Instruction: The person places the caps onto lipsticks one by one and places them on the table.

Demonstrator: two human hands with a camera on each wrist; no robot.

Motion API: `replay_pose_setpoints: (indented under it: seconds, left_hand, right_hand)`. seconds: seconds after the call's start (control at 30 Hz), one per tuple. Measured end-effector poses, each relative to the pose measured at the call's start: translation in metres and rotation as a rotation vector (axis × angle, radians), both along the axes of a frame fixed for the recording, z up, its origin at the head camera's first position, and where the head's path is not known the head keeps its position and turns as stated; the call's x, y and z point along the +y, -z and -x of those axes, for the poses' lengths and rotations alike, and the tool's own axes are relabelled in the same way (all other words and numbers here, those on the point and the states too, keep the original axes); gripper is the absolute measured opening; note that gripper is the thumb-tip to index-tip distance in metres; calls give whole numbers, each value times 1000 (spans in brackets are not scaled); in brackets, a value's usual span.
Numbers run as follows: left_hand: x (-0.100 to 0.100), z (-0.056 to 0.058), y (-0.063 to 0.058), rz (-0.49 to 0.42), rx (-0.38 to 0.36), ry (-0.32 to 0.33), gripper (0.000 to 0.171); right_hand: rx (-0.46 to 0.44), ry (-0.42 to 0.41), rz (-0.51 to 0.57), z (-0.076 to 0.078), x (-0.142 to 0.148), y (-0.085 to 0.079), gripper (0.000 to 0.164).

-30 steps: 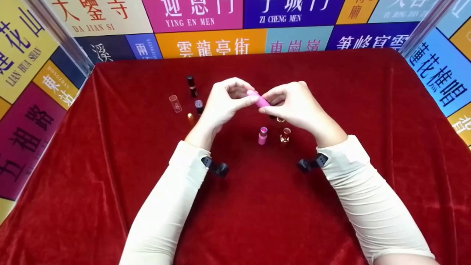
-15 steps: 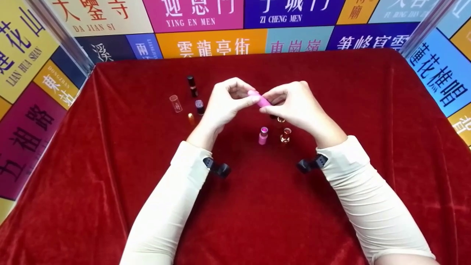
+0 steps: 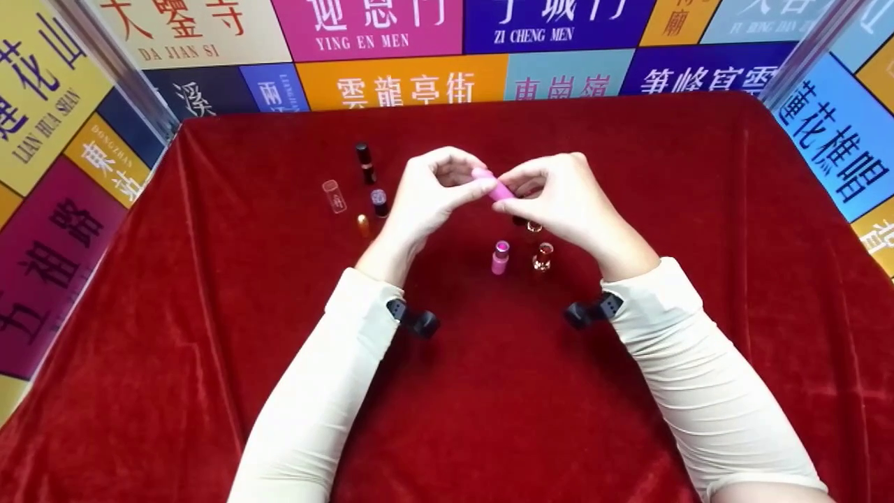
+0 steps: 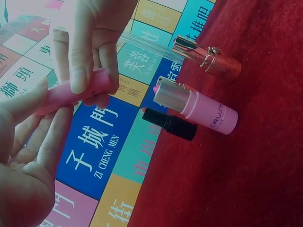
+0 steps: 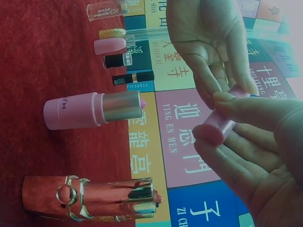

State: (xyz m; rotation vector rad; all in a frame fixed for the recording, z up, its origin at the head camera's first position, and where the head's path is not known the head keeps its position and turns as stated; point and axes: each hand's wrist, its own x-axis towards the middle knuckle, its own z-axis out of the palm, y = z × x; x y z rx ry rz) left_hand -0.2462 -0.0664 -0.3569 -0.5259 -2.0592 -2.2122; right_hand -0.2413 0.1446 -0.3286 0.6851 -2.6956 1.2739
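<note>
Both hands are raised over the far half of the table, together holding a slim pink lipstick tube (image 3: pixel 501 194). My left hand (image 3: pixel 431 190) pinches its upper left end between thumb and fingers. At the lower right end, my right hand (image 3: pixel 560 199) pinches it the same way. Below them an uncapped pink lipstick (image 3: pixel 499 258) with a silver collar stands upright; its label reads CRUSH in the left wrist view. To its right stands an uncapped red-and-gold lipstick (image 3: pixel 542 258). A black lipstick (image 4: pixel 173 124) shows clearly in the left wrist view, mostly hidden by the right hand from above.
Left of the hands stand a black tube (image 3: pixel 364 164), a clear cap (image 3: pixel 334 196), a dark cap with a clear top (image 3: pixel 378 202) and a gold cap (image 3: pixel 363 225). A pink cap (image 5: pixel 110 46) appears beside them in the right wrist view. Red velvet (image 3: pixel 461 405) covers the table.
</note>
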Motion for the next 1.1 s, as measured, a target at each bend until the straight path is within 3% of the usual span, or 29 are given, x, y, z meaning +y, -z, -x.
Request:
replay_pose_setpoints:
  seconds: [0.13, 0.27, 0.47, 0.6, 0.7, 0.87, 1.1]
  left_hand:
    - [-1, 0, -1, -8, 8, 1, 17]
    - [-4, 2, -3, 0, 32, -49, 20]
    - [-10, 4, -5, -6, 31, -124, 21]
    - [-12, 4, -6, 0, 25, -133, 22]
    - [-14, 4, -6, 2, 23, -137, 24]
    - [-15, 4, -4, 7, 18, -143, 24]
    - [-14, 6, -2, 20, 8, -154, 19]
  right_hand:
    - [7, 5, 9, 1, 0, 0, 25]
    - [-11, 33, 39, 3, 4, -3, 29]
    - [33, 226, 155, 17, 35, -11, 33]
    - [24, 302, 259, 34, 64, -2, 37]
    - [-72, 258, 267, 46, 85, 14, 46]
    - [-227, 142, 104, 59, 106, 46, 54]
    - [-235, 93, -34, 67, 109, 70, 38]
